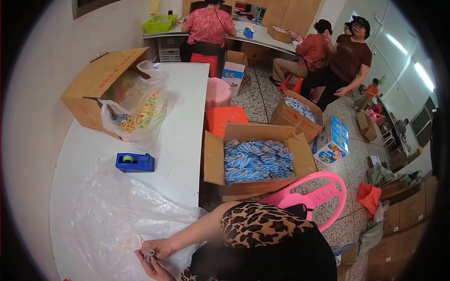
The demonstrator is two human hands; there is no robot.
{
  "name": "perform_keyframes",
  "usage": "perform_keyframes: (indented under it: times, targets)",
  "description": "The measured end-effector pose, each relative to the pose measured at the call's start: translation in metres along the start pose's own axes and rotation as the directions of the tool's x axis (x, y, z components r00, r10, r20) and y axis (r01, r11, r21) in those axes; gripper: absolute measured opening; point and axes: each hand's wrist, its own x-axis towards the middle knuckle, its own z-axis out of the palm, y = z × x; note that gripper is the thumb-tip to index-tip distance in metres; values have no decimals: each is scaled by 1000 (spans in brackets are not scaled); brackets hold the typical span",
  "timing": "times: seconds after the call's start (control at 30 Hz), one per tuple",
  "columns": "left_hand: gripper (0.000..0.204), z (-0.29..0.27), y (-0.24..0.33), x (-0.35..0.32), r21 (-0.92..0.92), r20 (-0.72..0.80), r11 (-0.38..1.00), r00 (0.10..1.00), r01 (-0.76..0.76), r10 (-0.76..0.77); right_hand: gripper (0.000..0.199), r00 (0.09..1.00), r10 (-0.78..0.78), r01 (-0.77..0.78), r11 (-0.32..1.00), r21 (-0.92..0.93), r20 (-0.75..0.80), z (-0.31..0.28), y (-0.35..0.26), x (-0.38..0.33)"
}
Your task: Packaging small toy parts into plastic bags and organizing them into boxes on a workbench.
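Observation:
Low at the left, my right hand (pixel 160 248) and my left hand (pixel 154 270) meet over the table with their fingers closed together. Between the fingertips they hold a small grey-blue piece (pixel 149 255); its kind is too small to make out. A thin orange stick (pixel 142 239) shows beside my right fingers. Under and around both hands spreads a clear plastic sheet or bag (pixel 105 206). Farther up the table stands a blue tape dispenser (pixel 144 163) with a greenish roll. Beyond it, a clear bag of thin colored sticks (pixel 150 112) spills from a cardboard box lying on its side (pixel 86 105).
Right of the white table (pixel 185 89), an open carton (pixel 215 161) holds many blue-striped packets, beside a pink chair (pixel 341 189). Red stools (pixel 222 119) and another filled carton (pixel 281 112) stand beyond. Several people (pixel 211 23) sit or stand farther off. Cartons (pixel 403 210) are stacked at right.

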Motion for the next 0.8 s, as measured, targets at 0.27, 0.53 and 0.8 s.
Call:
perform_keyframes:
  times: [0.27, 0.53, 0.8]
  targets:
    - [26, 11, 60, -18, -36, -182, 983, 966, 182, -186, 22, 979, 199, -197, 978, -70, 32, -11, -33, 0]
    - [20, -1, 50, -16, 166, -87, 986, 996, 20, -6, 19, 990, 40, -41, 999, 5, 134, -14, -24, -1]
    - [26, -6, 47, -14, 404, 34, 862, 947, -305, 319, 18, 961, 237, -222, 969, -111, 146, -19, -41, 0]
